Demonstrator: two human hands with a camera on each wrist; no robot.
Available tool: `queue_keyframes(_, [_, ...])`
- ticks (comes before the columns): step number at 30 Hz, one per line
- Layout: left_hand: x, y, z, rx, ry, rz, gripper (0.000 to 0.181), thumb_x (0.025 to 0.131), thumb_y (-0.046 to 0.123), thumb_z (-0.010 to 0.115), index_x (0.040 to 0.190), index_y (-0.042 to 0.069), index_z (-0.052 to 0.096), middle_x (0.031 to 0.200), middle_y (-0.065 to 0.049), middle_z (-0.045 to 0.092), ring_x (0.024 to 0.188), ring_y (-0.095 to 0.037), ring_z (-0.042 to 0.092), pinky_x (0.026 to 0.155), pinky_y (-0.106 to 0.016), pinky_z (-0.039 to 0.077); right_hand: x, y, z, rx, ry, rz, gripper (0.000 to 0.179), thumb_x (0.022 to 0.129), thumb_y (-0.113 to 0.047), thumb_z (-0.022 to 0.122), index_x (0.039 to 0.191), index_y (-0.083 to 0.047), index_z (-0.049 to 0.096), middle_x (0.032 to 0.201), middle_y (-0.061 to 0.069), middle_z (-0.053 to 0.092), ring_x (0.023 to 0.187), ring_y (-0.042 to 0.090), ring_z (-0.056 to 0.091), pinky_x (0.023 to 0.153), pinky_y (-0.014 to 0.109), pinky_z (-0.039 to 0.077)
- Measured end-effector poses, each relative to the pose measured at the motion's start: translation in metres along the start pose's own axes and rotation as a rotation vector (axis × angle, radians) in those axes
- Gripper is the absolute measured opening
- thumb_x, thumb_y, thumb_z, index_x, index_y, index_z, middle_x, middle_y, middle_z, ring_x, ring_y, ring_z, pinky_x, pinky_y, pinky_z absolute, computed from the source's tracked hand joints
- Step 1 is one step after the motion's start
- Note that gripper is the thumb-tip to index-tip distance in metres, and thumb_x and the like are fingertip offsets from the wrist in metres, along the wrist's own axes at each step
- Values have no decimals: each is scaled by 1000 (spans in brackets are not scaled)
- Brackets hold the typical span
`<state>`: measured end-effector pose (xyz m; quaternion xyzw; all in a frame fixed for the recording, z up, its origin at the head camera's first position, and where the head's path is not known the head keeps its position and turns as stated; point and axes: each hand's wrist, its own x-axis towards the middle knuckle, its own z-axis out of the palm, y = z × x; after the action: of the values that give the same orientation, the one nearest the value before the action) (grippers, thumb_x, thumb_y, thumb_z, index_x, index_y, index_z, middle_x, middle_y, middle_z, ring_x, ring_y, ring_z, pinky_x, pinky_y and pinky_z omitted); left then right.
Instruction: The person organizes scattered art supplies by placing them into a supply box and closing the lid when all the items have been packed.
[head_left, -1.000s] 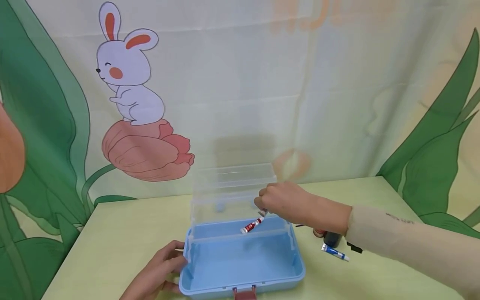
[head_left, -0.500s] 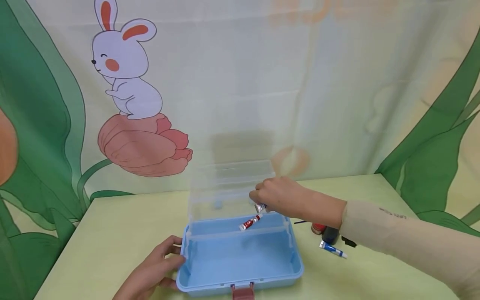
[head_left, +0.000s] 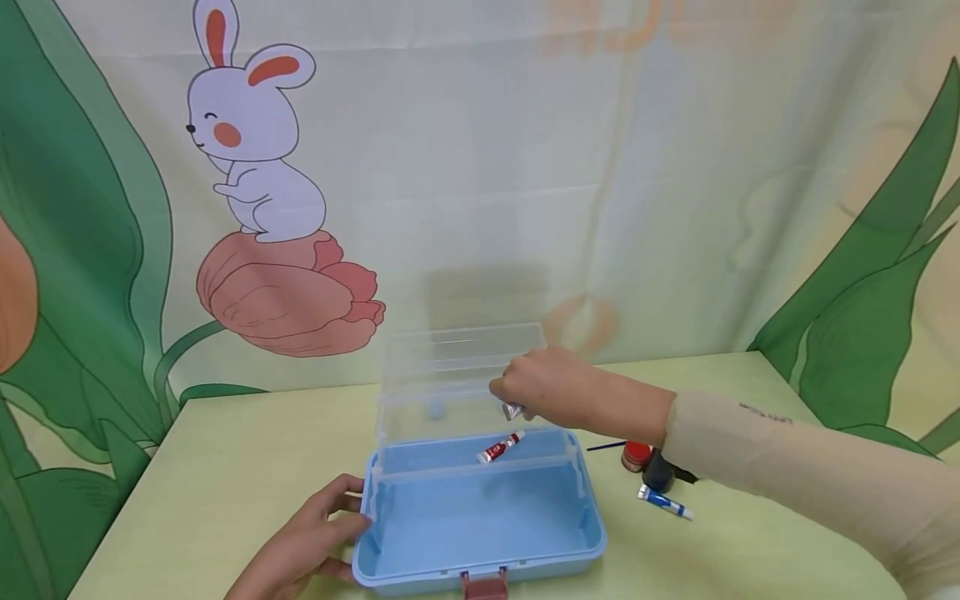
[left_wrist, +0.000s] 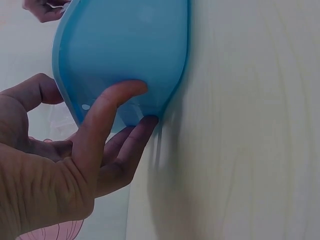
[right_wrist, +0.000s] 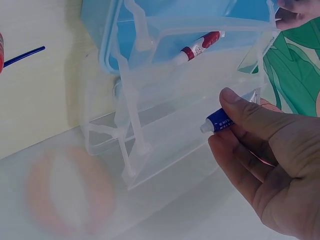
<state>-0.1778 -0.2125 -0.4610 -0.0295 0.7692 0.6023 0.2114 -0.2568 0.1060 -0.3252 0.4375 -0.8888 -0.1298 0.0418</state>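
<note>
My left hand (head_left: 311,529) touches the outside of the left end of the blue box (head_left: 365,533); in the left wrist view its thumb lies against the end wall. Above the box's raised clear trays (right_wrist: 135,110), my right hand (head_left: 558,385) pinches a paint tube with a dark blue label (right_wrist: 220,120) and a whitish cap between thumb and fingers. The head view shows only a silvery bit of that tube. A red paint tube (head_left: 501,447) lies on the lowest clear tray, apart from the hand. The bottom of the box shows bare.
Right of the box lie a blue paint tube (head_left: 665,502), a dark bottle (head_left: 657,472), a red-lidded jar (head_left: 637,454) and a thin dark blue stick (head_left: 606,446). A reddish-brown latch (head_left: 484,586) sits at the box front. Behind hangs a printed curtain (head_left: 480,208).
My right hand has moved slightly left and up with its tube, away from the red tube, which stays on the tray. The left hand keeps its place at the box.
</note>
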Motion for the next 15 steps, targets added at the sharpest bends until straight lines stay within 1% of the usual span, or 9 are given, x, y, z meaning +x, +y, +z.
queue_keyframes(7, [0, 2, 0, 8, 13, -18, 43, 94, 6, 61, 134, 2, 46, 126, -23, 48, 88, -29, 64, 60, -47, 60, 4, 2, 1, 9, 1, -10, 21, 84, -15, 85, 102, -15, 75, 90, -2, 74, 83, 14, 69, 65, 23, 57])
queue_keyframes(10, [-1, 3, 1, 3, 10, -19, 44, 94, 5, 60, 135, 1, 45, 126, -23, 47, 88, -30, 64, 61, -48, 61, 5, 2, 0, 25, 10, -16, 15, 86, -13, 84, 98, -15, 75, 90, -3, 74, 84, 14, 69, 66, 24, 57])
queue_keyframes(15, [0, 2, 1, 1, 12, -16, 44, 94, 5, 61, 134, 1, 45, 126, -24, 47, 88, -29, 64, 60, -47, 60, 9, 0, -3, 54, 24, -40, 6, 91, -13, 78, 95, -17, 76, 90, -3, 73, 83, 13, 67, 66, 24, 56])
